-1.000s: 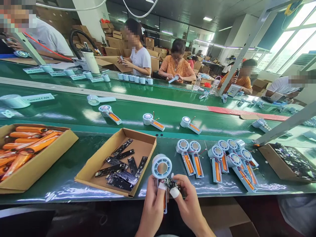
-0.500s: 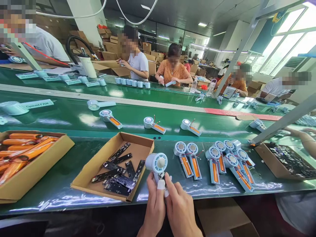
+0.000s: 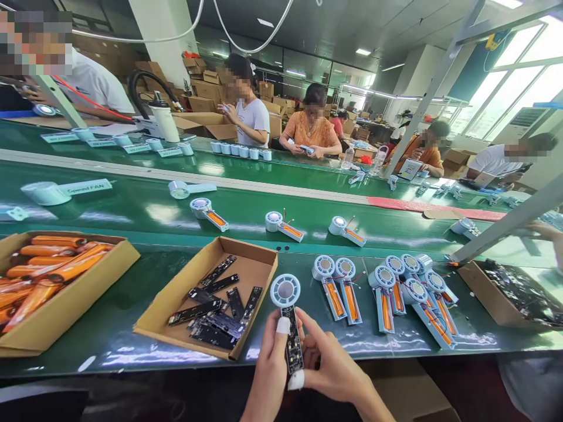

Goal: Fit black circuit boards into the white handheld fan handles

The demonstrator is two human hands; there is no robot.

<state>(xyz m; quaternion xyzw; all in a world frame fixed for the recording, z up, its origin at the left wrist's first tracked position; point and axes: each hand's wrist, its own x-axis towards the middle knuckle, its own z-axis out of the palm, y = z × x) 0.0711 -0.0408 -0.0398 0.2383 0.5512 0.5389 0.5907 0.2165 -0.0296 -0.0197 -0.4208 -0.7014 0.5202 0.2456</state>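
Note:
Both my hands hold one small handheld fan body (image 3: 285, 291) over the near edge of the green bench. It has a round pale-blue head and a black circuit board (image 3: 292, 339) lying along its handle. My left hand (image 3: 269, 366) grips the handle from the left, thumb with a white finger cot on the board's top. My right hand (image 3: 331, 366) closes on it from the right, a cotted fingertip at the board's lower end. An open cardboard box (image 3: 176, 293) of loose black circuit boards (image 3: 215, 310) sits just left.
A cluster of fan bodies with orange batteries (image 3: 387, 290) lies right of my hands. A box of orange batteries (image 3: 44, 275) stands far left, another box (image 3: 492, 293) far right. More fan bodies (image 3: 281, 224) lie on the green conveyor (image 3: 132, 205). Several people work across it.
The fan body has turned so the circuit board faces up along the handle. My right hand slid down from the head end to the board's lower end.

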